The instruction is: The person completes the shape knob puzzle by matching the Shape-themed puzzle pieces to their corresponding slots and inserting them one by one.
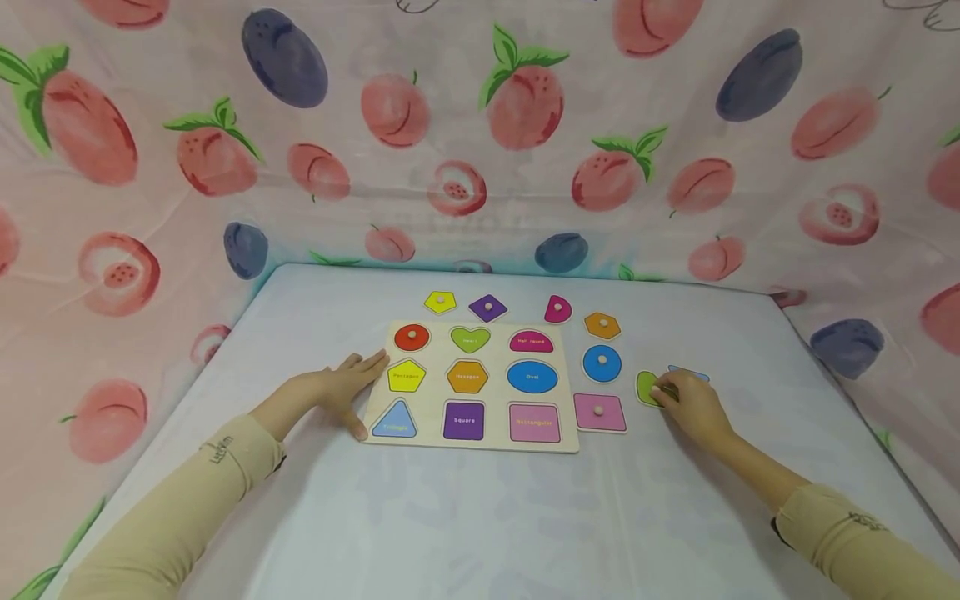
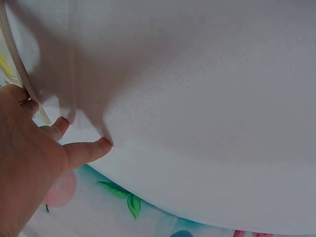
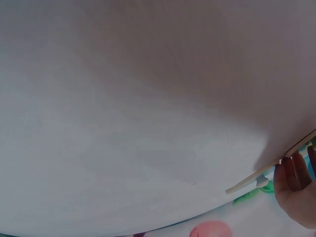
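A wooden shape puzzle board [image 1: 437, 398] lies on the table, with labelled recesses in three rows and a red round knobbed piece [image 1: 412, 338] in the top left one. My left hand [image 1: 345, 390] braces the board's left edge with fingers and thumb spread, also seen in the left wrist view. To the right of the board, my right hand [image 1: 696, 410] pinches a green puzzle piece [image 1: 645, 388], partly covered by the fingers. Just behind that hand a light blue piece [image 1: 694, 372] shows in part. In the right wrist view, the right hand [image 3: 298, 190] appears at the lower right edge.
Behind the board lie a yellow pentagon [image 1: 440, 302], a purple square [image 1: 488, 308] and a magenta half round [image 1: 557, 309]. Along its right side are an orange hexagon [image 1: 603, 326], a blue oval [image 1: 602, 364] and a pink rectangle [image 1: 599, 412]. Fruit-print cloth [image 1: 480, 167] hangs around the white-covered table.
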Action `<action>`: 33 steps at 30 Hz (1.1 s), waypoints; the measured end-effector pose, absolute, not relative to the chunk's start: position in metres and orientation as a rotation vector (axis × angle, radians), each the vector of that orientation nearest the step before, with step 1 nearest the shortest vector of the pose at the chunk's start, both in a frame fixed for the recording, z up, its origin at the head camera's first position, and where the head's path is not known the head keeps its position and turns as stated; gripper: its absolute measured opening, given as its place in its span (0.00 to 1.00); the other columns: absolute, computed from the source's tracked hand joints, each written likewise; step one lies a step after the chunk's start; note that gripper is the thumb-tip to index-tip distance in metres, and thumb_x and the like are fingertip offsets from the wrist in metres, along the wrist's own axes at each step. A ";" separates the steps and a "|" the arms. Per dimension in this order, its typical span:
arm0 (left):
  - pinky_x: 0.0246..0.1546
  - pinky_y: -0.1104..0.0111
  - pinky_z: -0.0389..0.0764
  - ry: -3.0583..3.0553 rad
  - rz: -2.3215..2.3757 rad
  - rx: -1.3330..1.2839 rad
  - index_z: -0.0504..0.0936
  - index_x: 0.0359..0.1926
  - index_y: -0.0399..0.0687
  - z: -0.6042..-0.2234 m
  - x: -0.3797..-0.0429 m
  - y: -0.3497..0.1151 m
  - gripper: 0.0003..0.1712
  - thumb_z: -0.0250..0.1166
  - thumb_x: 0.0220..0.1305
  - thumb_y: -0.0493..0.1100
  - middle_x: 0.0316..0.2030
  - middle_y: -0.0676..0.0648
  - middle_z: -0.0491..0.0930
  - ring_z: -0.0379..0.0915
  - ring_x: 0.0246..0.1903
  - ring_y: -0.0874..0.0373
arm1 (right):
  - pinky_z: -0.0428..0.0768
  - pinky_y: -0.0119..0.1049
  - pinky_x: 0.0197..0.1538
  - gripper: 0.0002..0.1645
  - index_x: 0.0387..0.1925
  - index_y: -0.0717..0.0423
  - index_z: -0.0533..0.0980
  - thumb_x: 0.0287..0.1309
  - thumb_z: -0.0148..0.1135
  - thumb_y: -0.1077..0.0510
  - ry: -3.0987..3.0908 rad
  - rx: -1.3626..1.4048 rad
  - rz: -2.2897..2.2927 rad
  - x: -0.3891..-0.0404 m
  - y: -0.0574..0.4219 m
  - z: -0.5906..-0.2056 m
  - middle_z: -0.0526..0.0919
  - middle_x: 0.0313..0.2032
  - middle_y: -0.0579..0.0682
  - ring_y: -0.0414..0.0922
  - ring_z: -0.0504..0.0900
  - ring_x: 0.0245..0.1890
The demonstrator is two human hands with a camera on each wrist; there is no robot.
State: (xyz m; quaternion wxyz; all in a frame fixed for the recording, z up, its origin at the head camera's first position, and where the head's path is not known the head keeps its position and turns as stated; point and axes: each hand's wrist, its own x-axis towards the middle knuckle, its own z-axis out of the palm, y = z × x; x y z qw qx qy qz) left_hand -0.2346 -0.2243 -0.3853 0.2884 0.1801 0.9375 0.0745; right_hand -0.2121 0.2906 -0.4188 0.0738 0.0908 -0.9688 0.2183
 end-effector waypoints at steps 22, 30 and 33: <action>0.61 0.30 0.47 2.505 0.204 0.461 0.38 0.74 0.45 -0.389 -0.236 -0.225 0.72 0.77 0.38 0.57 0.75 0.42 0.33 0.31 0.71 0.34 | 0.77 0.56 0.49 0.10 0.38 0.71 0.78 0.57 0.61 0.66 -2.878 0.340 0.660 -0.219 0.286 -0.414 0.83 0.39 0.67 0.62 0.80 0.43; 0.60 0.29 0.46 2.503 0.214 0.495 0.38 0.74 0.43 -0.389 -0.237 -0.228 0.73 0.77 0.37 0.58 0.75 0.41 0.33 0.31 0.71 0.34 | 0.76 0.57 0.51 0.10 0.39 0.72 0.77 0.58 0.60 0.66 -2.866 0.366 0.698 -0.223 0.285 -0.415 0.81 0.40 0.68 0.63 0.79 0.45; 0.60 0.29 0.45 2.500 0.225 0.503 0.38 0.74 0.43 -0.387 -0.237 -0.228 0.73 0.77 0.37 0.58 0.75 0.41 0.33 0.31 0.71 0.34 | 0.76 0.57 0.51 0.10 0.39 0.71 0.78 0.58 0.60 0.65 -2.862 0.361 0.708 -0.225 0.283 -0.416 0.81 0.41 0.68 0.63 0.78 0.45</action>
